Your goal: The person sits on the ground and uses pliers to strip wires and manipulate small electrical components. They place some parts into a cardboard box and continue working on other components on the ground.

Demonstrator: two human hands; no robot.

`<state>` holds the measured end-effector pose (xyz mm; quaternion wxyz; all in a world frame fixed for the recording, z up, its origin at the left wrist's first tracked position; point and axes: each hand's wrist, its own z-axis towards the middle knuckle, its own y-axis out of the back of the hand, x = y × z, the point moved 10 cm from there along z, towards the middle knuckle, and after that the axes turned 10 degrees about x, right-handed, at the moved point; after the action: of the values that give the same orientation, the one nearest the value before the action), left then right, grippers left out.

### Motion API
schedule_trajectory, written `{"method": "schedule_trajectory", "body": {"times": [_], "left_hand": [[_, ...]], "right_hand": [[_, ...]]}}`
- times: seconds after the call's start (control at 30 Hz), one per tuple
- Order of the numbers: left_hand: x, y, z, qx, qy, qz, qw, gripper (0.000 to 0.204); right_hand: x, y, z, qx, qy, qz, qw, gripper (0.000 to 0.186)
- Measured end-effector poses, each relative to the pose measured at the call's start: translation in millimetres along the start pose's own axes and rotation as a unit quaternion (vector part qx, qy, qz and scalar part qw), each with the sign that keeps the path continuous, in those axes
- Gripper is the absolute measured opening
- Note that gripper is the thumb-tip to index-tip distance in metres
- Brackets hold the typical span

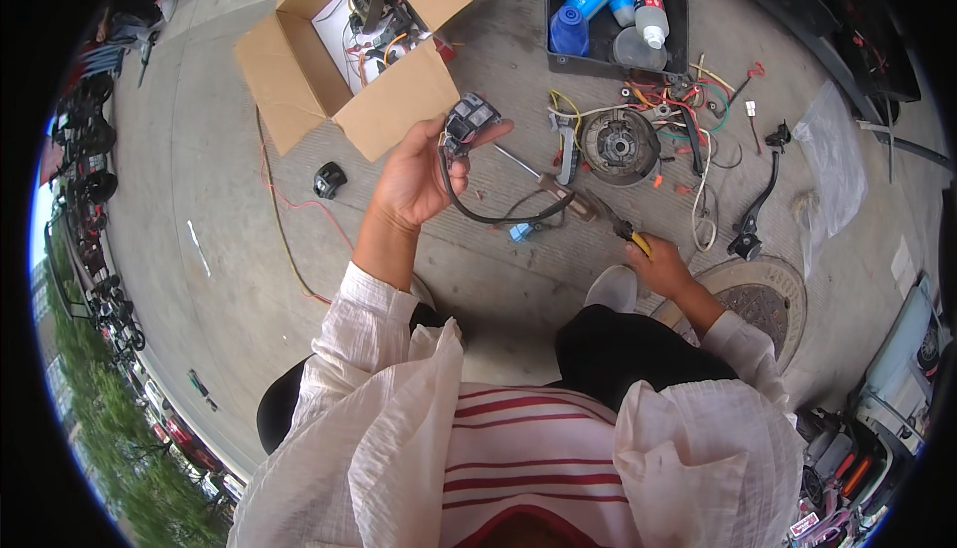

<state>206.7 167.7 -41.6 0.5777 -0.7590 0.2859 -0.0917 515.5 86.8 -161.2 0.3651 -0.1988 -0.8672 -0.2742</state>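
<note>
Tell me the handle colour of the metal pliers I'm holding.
The pliers' handle shows yellow and black, clearest in head view.

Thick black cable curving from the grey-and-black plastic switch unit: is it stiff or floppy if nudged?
The black cable is probably bendable yet springy, since it holds a smooth, wide curve. It would likely flex rather than roll, being joined to the switch unit in the left hand.

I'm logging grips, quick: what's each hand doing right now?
Left hand: closed around a grey-and-black switch unit with a black cable.
Right hand: closed on yellow-handled pliers.
</note>
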Motion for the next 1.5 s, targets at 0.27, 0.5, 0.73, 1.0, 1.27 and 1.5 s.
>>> {"method": "schedule_trajectory", "body": {"times": [0.27, 0.5, 0.73, 1.0, 1.27, 1.5], "left_hand": [[-3.8, 7.6, -5.3, 0.015, -0.011, 0.047, 0.999, 0.051], [9.5, 8.3, 0.2, -0.021, -0.002, 0.083, 0.996, 0.051], [12.7, -20.0, 2.9, 0.026, 0.009, 0.175, 0.984, 0.065], [15.7, -26.3, 3.7, 0.016, 0.019, 0.226, 0.974, 0.063], [24.8, -34.7, 7.3, 0.039, 0.042, 0.239, 0.969, 0.058], [29.1, -59.4, -1.1, 0.088, 0.04, 0.213, 0.972, 0.051]], "right_hand": [[100.6, 35.8, -8.2, -0.046, 0.092, 0.225, 0.969, 0.022], [194.4, 19.7, 6.5, 0.196, 0.187, 0.336, 0.902, 0.023], [198.5, -6.6, 5.2, 0.321, 0.122, 0.425, 0.837, 0.026], [198.3, -15.7, -1.6, 0.374, 0.085, 0.426, 0.82, 0.036], [211.1, -9.8, 1.2, 0.378, 0.131, 0.464, 0.79, 0.032], [218.4, -20.7, -5.4, 0.397, 0.143, 0.581, 0.695, 0.029]]}}
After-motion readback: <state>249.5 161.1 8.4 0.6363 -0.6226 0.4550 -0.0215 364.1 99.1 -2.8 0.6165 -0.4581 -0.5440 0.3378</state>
